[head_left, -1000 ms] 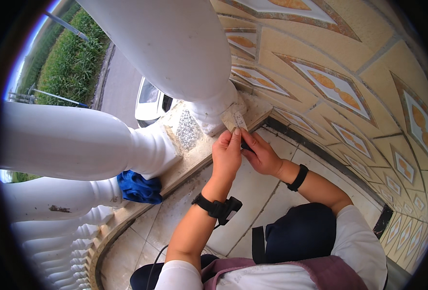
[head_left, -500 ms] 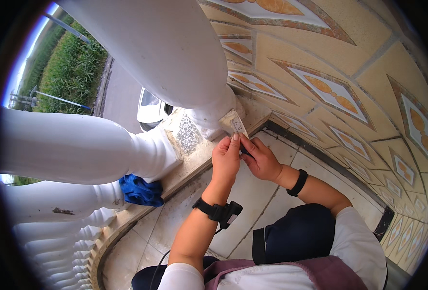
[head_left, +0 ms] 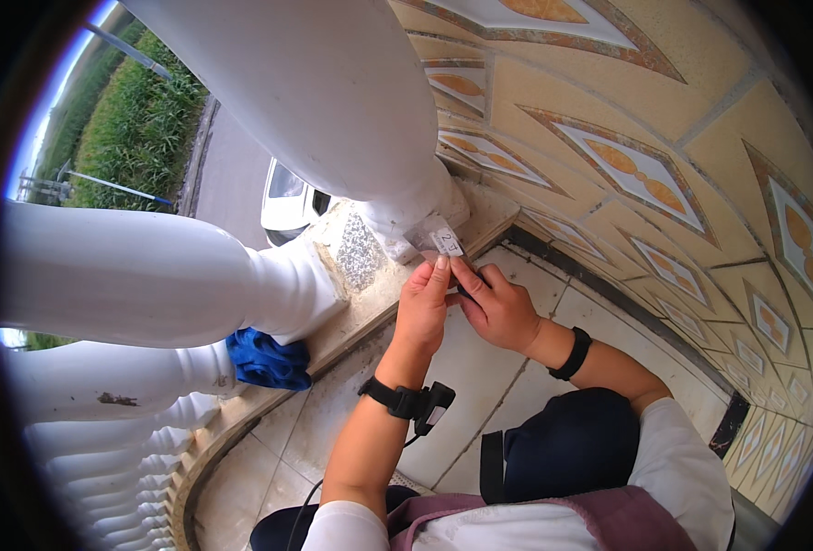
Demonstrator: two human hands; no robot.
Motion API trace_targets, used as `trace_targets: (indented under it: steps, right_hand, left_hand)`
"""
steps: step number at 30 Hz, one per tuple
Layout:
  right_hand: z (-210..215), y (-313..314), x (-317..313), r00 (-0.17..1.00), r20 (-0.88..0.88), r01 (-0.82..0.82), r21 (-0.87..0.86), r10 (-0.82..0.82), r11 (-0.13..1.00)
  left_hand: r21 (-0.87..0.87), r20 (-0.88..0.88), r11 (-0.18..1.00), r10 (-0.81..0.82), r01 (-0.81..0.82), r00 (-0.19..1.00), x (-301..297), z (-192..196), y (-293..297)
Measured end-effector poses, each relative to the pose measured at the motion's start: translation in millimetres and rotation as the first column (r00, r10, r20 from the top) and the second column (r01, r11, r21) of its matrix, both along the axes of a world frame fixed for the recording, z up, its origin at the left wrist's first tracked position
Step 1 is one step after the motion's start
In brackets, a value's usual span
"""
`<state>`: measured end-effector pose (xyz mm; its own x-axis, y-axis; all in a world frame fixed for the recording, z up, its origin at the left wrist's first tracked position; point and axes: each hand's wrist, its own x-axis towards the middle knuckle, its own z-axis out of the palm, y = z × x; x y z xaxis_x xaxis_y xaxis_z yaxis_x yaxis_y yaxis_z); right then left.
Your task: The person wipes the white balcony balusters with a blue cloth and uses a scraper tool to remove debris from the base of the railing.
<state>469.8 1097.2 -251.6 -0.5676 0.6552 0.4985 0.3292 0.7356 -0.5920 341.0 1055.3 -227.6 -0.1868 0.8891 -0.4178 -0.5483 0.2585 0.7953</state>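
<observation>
Both hands meet at the foot of a thick white baluster. My left hand and my right hand pinch a small grey-and-white paper tag between their fingertips, holding it against the baluster's square base. A dark small object shows between my right fingers; I cannot tell what it is. My left wrist carries a black strap with a small device; a black band circles my right wrist.
A row of white balusters stands on a speckled stone ledge at left. A crumpled blue cloth lies by the second baluster. Patterned tan tiles cover the wall at right. A white car is parked on the road below.
Both hands have shifted slightly, keeping the tag pressed at the baluster's base; the view has tilted a little.
</observation>
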Motion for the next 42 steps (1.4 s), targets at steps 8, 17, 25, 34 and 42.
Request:
trace_targets:
  steps: [8, 17, 25, 34, 42]
  right_hand:
    - [-2.9, -5.6, -3.3, 0.996, -0.092, 0.014, 0.001, -0.014, 1.0]
    - [1.7, -11.3, -11.7, 0.985, -0.164, -0.061, -0.09, 0.045, 0.994]
    - [1.8, -5.0, -13.7, 0.967, -0.241, -0.121, -0.144, 0.084, 0.982]
    - [9.2, -2.2, -14.0, 0.969, -0.235, -0.106, -0.132, 0.073, 0.986]
    - [2.2, -29.9, -8.7, 0.97, -0.222, -0.152, -0.229, 0.1, 0.962]
  left_hand:
    - [0.111, 0.0, 0.993, -0.024, 0.024, 1.0, -1.2, -6.0, 1.4]
    - [0.063, -0.043, 0.998, -0.004, 0.006, 0.999, -6.1, -4.6, -4.0]
    - [0.088, -0.1, 0.994, 0.07, -0.062, 0.992, -1.7, -2.4, 6.0]
    - [0.067, -0.099, 0.997, 0.039, -0.032, 0.994, -4.4, 12.7, 10.8]
    - [0.047, 0.146, 0.997, 0.055, -0.062, 0.988, -9.1, 2.3, -11.8]
